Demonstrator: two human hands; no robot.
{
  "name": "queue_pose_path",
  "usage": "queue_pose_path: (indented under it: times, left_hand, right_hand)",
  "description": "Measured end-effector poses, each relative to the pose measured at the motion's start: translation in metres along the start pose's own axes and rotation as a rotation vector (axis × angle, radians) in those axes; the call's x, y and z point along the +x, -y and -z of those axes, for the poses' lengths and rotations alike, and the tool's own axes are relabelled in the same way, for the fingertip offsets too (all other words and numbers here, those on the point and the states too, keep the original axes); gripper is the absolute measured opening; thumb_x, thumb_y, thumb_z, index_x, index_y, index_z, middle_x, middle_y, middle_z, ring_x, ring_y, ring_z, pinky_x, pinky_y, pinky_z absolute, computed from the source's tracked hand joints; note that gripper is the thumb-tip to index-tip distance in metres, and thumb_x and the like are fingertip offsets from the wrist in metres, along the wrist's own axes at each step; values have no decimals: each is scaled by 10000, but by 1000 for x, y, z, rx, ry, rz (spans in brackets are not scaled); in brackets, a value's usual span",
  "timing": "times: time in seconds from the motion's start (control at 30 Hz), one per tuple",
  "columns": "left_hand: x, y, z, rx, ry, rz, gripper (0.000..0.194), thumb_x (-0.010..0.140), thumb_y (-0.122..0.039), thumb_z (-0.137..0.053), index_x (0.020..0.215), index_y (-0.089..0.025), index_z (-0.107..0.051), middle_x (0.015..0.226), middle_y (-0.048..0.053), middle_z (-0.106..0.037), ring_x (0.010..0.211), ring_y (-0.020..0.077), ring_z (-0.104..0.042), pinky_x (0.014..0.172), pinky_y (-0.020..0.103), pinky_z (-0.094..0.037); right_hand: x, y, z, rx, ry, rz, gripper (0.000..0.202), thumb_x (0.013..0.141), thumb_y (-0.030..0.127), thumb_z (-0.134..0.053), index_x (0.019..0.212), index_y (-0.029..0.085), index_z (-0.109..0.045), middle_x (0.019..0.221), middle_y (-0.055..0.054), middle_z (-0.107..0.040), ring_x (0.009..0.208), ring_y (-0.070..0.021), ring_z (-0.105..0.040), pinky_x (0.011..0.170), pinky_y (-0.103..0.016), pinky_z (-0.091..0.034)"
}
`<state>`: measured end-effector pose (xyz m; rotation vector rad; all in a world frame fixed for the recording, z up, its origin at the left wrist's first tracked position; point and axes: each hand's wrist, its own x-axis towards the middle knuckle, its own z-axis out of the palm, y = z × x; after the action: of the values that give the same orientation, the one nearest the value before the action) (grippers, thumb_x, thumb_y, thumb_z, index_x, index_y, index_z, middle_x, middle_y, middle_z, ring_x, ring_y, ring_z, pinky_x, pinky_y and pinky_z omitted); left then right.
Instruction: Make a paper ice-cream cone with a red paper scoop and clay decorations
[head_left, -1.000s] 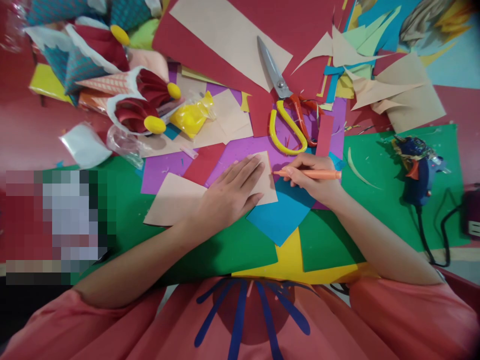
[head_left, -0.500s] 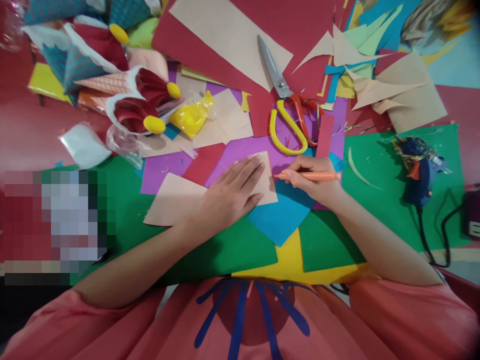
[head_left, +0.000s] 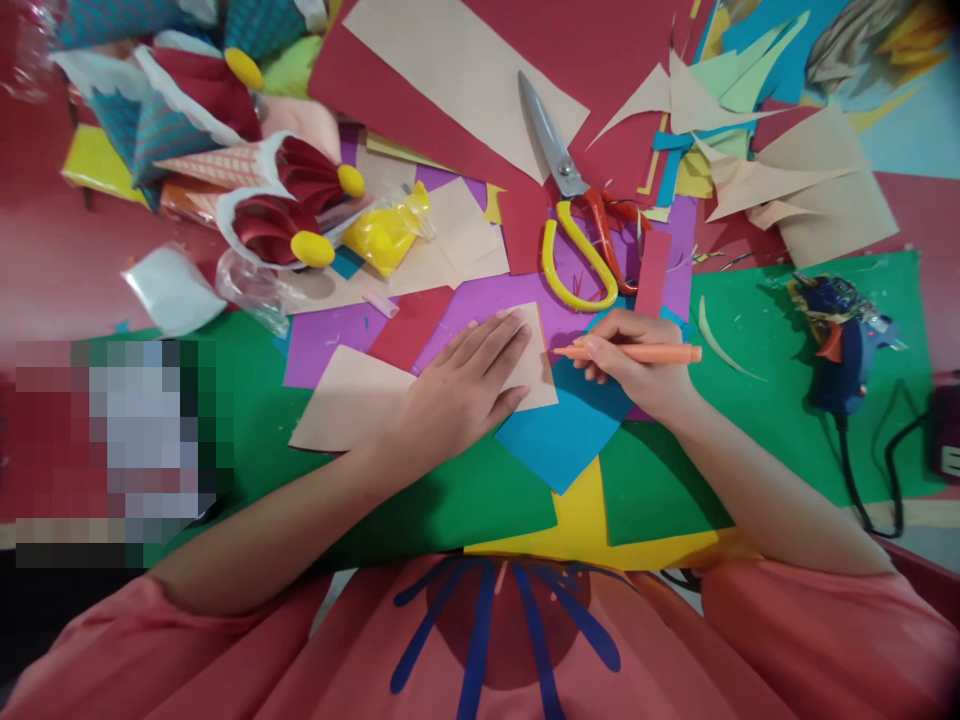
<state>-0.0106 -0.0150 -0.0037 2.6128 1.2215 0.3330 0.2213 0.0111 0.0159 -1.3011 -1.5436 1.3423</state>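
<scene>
1. The left hand (head_left: 457, 390) lies flat with fingers spread and pressed down on a beige paper (head_left: 352, 400), its fingertips reaching almost to the paper's right edge.
2. The right hand (head_left: 637, 365) is closed in a writing grip around an orange pen (head_left: 637, 352), pinching it near the tip.
3. The pen's long axis runs nearly level, left to right, with the tip pointing left toward the beige paper's right edge and the back end sticking out past the knuckles to the right.
4. The tip sits just beside that edge, over the blue paper (head_left: 562, 430); whether it actually touches either sheet is hard to tell from this angle.
5. So the beige paper lies directly left of the pen hand, held down by the other hand, which is the nearer one to it.
6. Farther up the tabletop (head_left: 45, 270), yellow-handled scissors (head_left: 577, 220) lie on purple paper (head_left: 487, 300), and a blue glue gun (head_left: 840, 340) rests on green paper (head_left: 765, 420) to the right.
</scene>
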Motion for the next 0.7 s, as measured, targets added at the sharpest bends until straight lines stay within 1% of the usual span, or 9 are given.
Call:
queue_pose_path:
  times: [0.1,0.2,0.33,0.43,0.6,0.7]
  left_hand:
    - [0,0,0,8,-4,0,552,1008,-407,-392,1474,-112,-414,1515,170,-474,1427,286,-445,1184,443,-372]
    - [0,0,1,7,-2,-6,547,1008,-390,-397,1471,-100,-417,1513,175,-475,1428,286,-442,1181,433,-374]
    - [0,1,1,-21,20,-4,568,1006,-393,-396,1505,-123,-366,1528,166,-458,1438,283,-428,1191,448,-360]
    - [-1,1,1,-18,31,4,567,1009,-400,-384,1504,-124,-368,1527,167,-459,1439,282,-426,1191,448,-359]
    - [-1,1,0,-4,11,-8,560,1011,-408,-380,1485,-111,-393,1521,172,-464,1429,286,-440,1180,446,-376]
    - [0,1,0,17,-12,-18,548,1011,-401,-386,1462,-92,-421,1508,176,-481,1415,286,-459,1174,433,-387]
  right_hand:
    - [-1,-1,-2,-56,37,45,200,858,308,-650,702,184,-647,592,11,-654,518,-93,-589,486,-220,-440]
    - [0,-1,-3,-104,49,60,222,881,333,-630,713,188,-640,613,7,-657,536,-97,-583,503,-229,-434]
    - [1,1,-2,-177,57,67,257,873,356,-621,674,192,-609,607,9,-627,541,-100,-549,498,-240,-407]
    - [1,1,-1,-190,68,58,270,847,336,-609,621,190,-589,573,9,-610,530,-101,-538,502,-245,-410]
    - [2,3,-1,-120,97,7,261,778,269,-623,537,197,-551,525,7,-615,512,-110,-563,460,-232,-408]
    - [1,5,-1,2,34,-30,258,779,278,-631,544,197,-560,518,10,-622,464,-96,-541,430,-227,-408]
